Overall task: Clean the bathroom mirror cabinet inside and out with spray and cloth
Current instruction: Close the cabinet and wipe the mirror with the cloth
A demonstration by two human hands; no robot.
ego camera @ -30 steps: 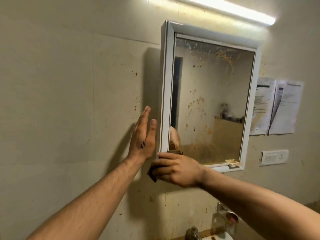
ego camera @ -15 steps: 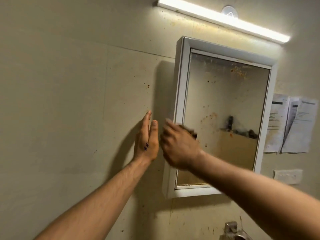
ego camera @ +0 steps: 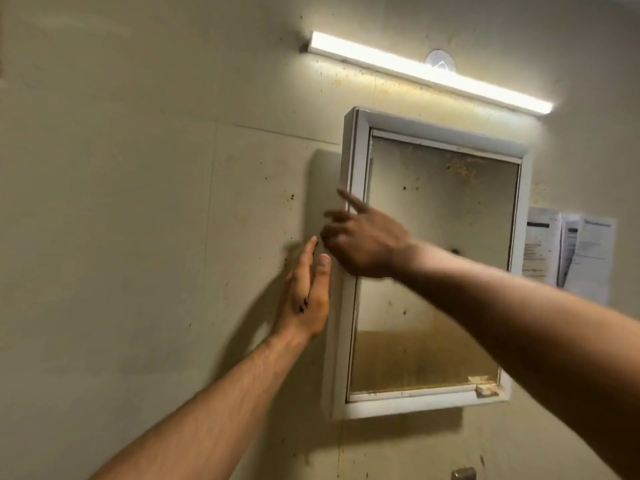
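Note:
The white-framed mirror cabinet hangs on the beige wall with its door closed. Its mirror is dull and spotted with brown stains, thickest along the bottom. My left hand lies flat, fingers straight and pointing up, beside the cabinet's left side about halfway up. My right hand crosses over to the cabinet's left edge just above my left hand. It is motion-blurred, with its fingers spread toward the wall. No cloth shows in it now, and no spray bottle is in view.
A lit tube light runs along the wall above the cabinet. Printed papers are stuck to the wall on the right. A metal tap top peeks in at the bottom edge. The wall tiles carry brown specks.
My right hand has moved up the cabinet's left edge from the lower corner to mid-height, and the dark cloth seen under it before no longer shows. My left hand stays beside the cabinet. The view has tilted up.

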